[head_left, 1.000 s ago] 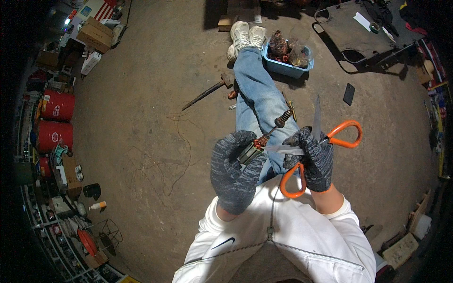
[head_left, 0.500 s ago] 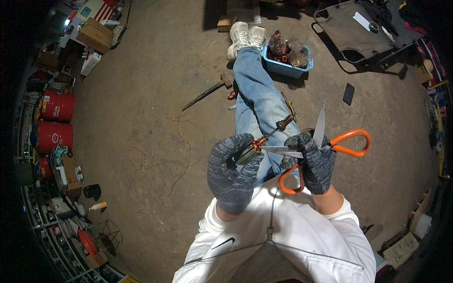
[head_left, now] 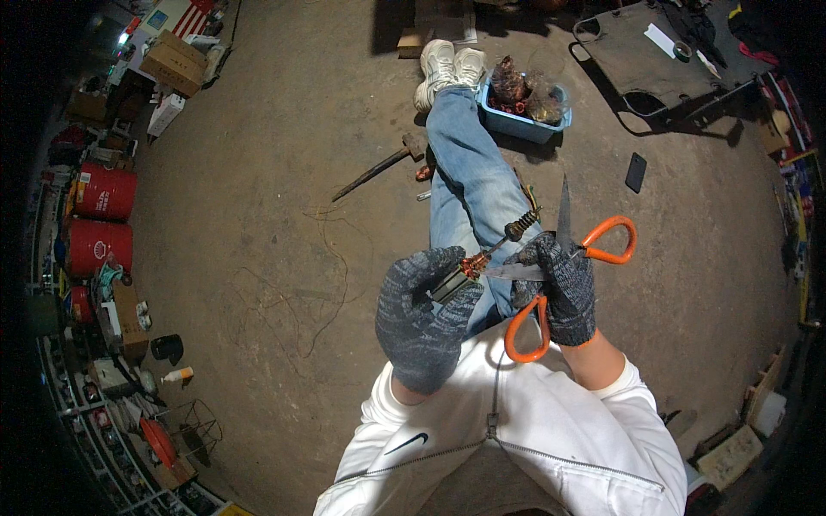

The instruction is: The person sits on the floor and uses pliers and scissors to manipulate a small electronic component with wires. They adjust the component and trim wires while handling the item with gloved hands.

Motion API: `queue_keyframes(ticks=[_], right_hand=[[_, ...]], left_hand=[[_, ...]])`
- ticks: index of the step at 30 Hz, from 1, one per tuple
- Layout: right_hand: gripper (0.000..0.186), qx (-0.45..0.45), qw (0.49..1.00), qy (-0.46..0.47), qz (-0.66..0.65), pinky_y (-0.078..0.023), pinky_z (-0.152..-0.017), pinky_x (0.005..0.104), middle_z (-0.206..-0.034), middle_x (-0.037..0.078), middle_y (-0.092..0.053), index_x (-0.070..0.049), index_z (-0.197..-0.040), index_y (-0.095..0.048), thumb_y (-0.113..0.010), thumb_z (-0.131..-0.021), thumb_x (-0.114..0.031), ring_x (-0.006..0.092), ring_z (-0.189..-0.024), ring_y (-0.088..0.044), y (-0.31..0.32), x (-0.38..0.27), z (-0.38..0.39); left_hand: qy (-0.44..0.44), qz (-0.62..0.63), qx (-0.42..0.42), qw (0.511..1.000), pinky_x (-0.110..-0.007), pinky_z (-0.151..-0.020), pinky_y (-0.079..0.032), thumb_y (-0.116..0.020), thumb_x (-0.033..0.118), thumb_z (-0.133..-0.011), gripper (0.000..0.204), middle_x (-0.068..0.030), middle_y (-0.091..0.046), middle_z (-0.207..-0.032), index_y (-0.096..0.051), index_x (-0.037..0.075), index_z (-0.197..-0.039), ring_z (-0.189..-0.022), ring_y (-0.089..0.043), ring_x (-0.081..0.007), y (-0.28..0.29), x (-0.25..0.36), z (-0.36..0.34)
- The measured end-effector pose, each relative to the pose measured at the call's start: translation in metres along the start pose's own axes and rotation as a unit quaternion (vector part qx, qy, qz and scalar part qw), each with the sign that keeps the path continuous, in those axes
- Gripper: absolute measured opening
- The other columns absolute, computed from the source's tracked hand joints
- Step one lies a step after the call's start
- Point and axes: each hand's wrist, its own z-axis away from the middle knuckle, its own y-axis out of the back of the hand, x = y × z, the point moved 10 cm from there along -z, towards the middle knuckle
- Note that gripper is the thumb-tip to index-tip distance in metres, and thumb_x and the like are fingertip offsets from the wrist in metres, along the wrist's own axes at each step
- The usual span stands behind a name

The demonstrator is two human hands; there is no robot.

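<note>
Two hands in view, both in knitted grey-black gloves: the left hand (head_left: 423, 320) has its fingers closed around one small motor armature with a grey slotted core and copper windings (head_left: 455, 280), whose slim shaft, carrying a dark spiral part, points up and away from them; the right hand (head_left: 564, 288) grasps one pair of large steel scissors with two orange loop handles (head_left: 594, 253) near the pivot. The two blades stand apart, one upright, the other with its tip at the windings; actual contact cannot be confirmed. Directly beyond the fingers, two legs in blue jeans (head_left: 460, 142) end in two off-white shoes (head_left: 440, 60). Ahead and left of the fingers lies one hammer with a dark shaft (head_left: 374, 175); further left, loose thin wire strands (head_left: 344, 273), number not countable. Ahead and right stands one light-blue plastic tub (head_left: 525, 129) with at least two clear bags and copper-coloured scrap; nearer the right fingers, one black phone (head_left: 636, 172) lies flat. Surface: a bare, brownish, stained floor (head_left: 249, 163). Room, far left of the fingers: two large red drums (head_left: 105, 193) and crowded shelving (head_left: 96, 421); far ahead and right, one dark sheet-topped stand with a metal frame (head_left: 641, 64).
</note>
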Motion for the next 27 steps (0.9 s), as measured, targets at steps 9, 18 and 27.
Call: queue_keyframes(ticks=[9,18,27], right_hand=[[0.019,0.087,0.987,-0.119,-0.068,-0.048,-0.061,0.0248,-0.079,0.008,-0.064,-0.001,-0.087,-0.062,-0.054,-0.087,-0.018,0.0133,-0.069,-0.060,0.001,0.002,0.017],[0.014,0.021,0.999,0.018,-0.017,-0.047,-0.060,0.0243,-0.080,0.005,-0.059,0.000,-0.094,-0.057,-0.050,-0.089,-0.011,0.0133,-0.069,-0.056,-0.011,-0.023,0.015],[0.012,0.018,0.996,0.018,-0.083,-0.041,-0.045,0.0251,-0.063,0.003,-0.057,-0.002,-0.081,-0.063,-0.058,-0.082,-0.013,0.0104,-0.052,-0.053,-0.001,-0.037,0.009]], left_hand=[[-0.022,0.016,0.039,0.999,-0.029,-0.076,-0.049,-0.067,-0.006,-0.070,0.032,-0.0119,-0.059,-0.097,-0.056,-0.001,-0.100,-0.089,-0.059,-0.0184,0.003,0.002,0.002],[0.007,0.033,-0.034,0.999,-0.029,-0.075,-0.048,-0.069,-0.001,-0.072,0.033,-0.0111,-0.058,-0.097,-0.055,-0.002,-0.101,-0.086,-0.058,-0.0167,-0.018,-0.006,0.007],[-0.026,0.059,0.015,0.998,-0.033,-0.084,-0.048,-0.069,-0.004,-0.071,0.051,-0.0154,-0.054,-0.110,-0.044,-0.003,-0.116,-0.098,-0.057,-0.0228,-0.004,-0.006,-0.002]])
